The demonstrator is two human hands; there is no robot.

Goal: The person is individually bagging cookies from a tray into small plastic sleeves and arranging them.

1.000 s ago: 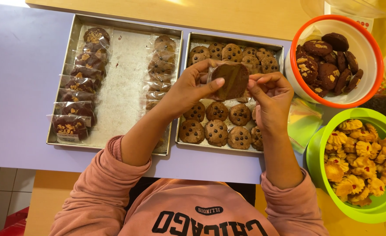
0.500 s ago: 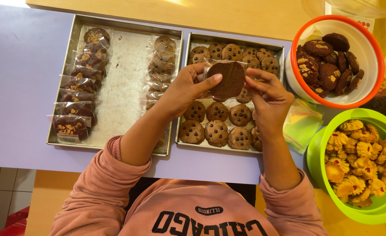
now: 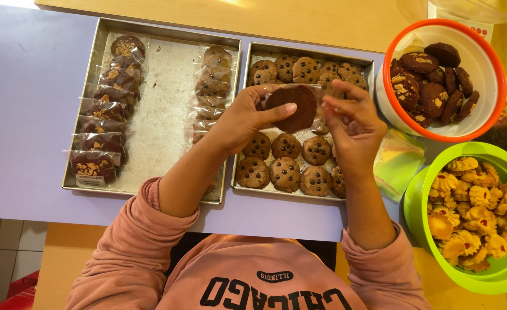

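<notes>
A pale lilac worktop (image 3: 30, 86) fills most of the frame, with wood above and tiled floor at lower left. The left metal tray (image 3: 162, 115) holds two columns of wrapped cookies; the middle tray (image 3: 311, 54) holds chocolate-chip cookies. At upper right an orange-rimmed bowl (image 3: 497, 74) holds dark cookies, and a green bowl (image 3: 420, 201) below holds yellow flower-shaped ones. Above the middle tray, the left hand (image 3: 245, 117) pinches a round brown cookie (image 3: 292, 107), flat face to the camera, with no long axis; the right hand (image 3: 354, 129) has fingers (image 3: 336, 109) curled loosely at its clear wrapper.
</notes>
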